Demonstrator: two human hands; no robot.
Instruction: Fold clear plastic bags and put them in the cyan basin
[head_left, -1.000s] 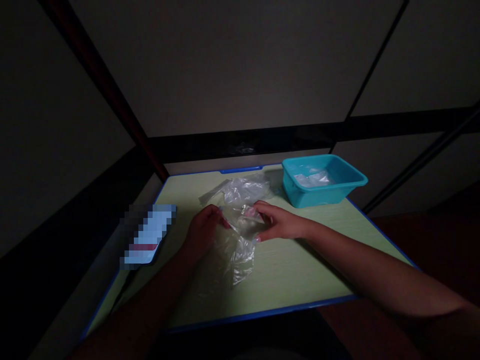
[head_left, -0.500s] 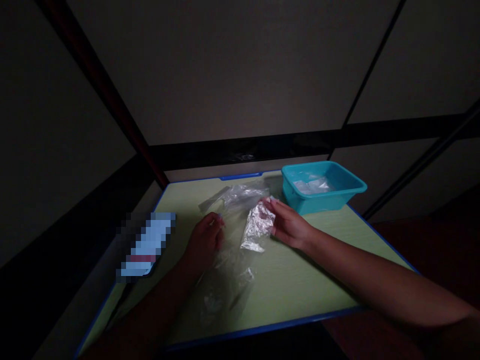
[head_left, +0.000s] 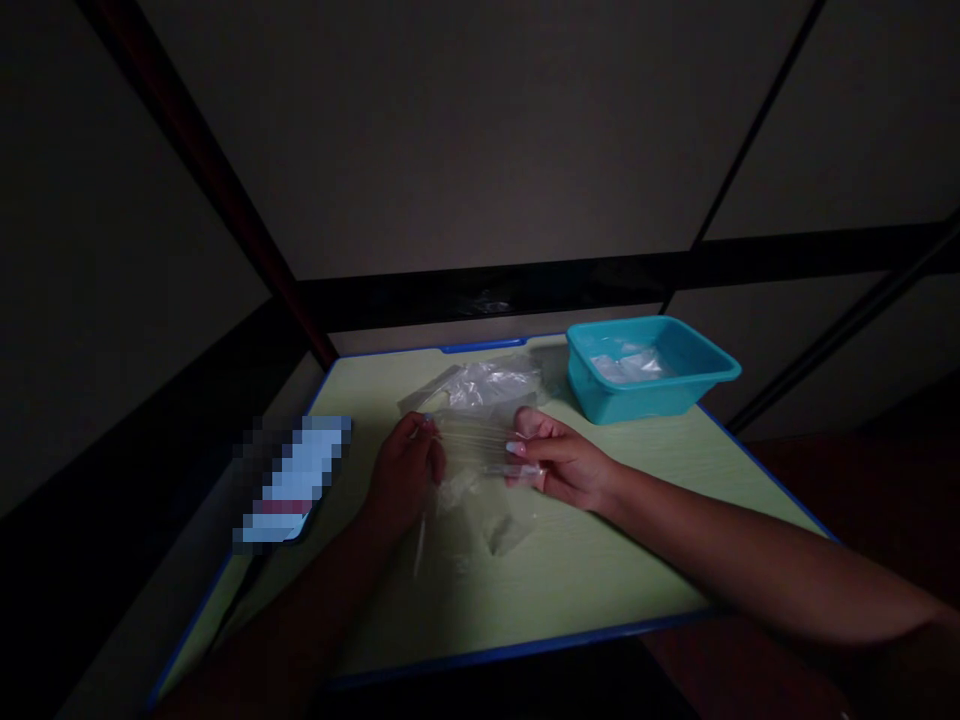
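Observation:
Between my hands a clear plastic bag (head_left: 476, 440) is stretched above the table, its upper part pulled into taut creases. My left hand (head_left: 409, 465) pinches the bag's left side. On the other side my right hand (head_left: 566, 460) is closed on it, thumb laid over the film. The see-through lower part of the bag hangs toward the table, and its outline there is hard to make out. Just beyond my hands, more crumpled clear plastic (head_left: 491, 380) lies on the tabletop.
A teal plastic basket (head_left: 637, 400) stands at the table's back right with clear plastic (head_left: 634, 365) inside. At the left edge a phone (head_left: 296, 485) with a blurred screen is propped. The pale green table (head_left: 600, 570) has a blue rim, and wall panels rise behind it.
My right hand has turned and lowered slightly. The crumpled shiny film it held is now spread flat, and my left hand has closed on the bag's other side.

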